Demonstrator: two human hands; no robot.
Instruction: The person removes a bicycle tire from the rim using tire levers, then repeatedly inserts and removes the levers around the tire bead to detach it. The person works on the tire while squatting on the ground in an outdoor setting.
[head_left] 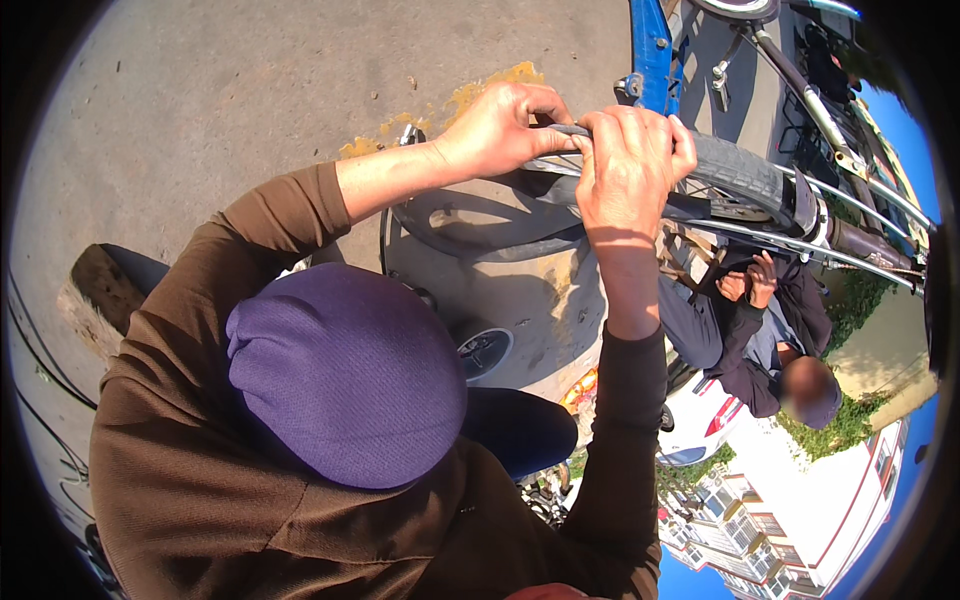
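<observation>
Here, the left hand (503, 130) pinches the tire (742, 168) edge, fingertips nearly together; the right hand (630, 170) grips it alongside, fingers curled over.

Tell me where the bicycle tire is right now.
In the head view, the tire is at upper right, under the right hand, with the left hand to its left and the blue metal bar just above.

A wooden block (97, 297) lies at left, a person (745, 340) sits at right.
</observation>
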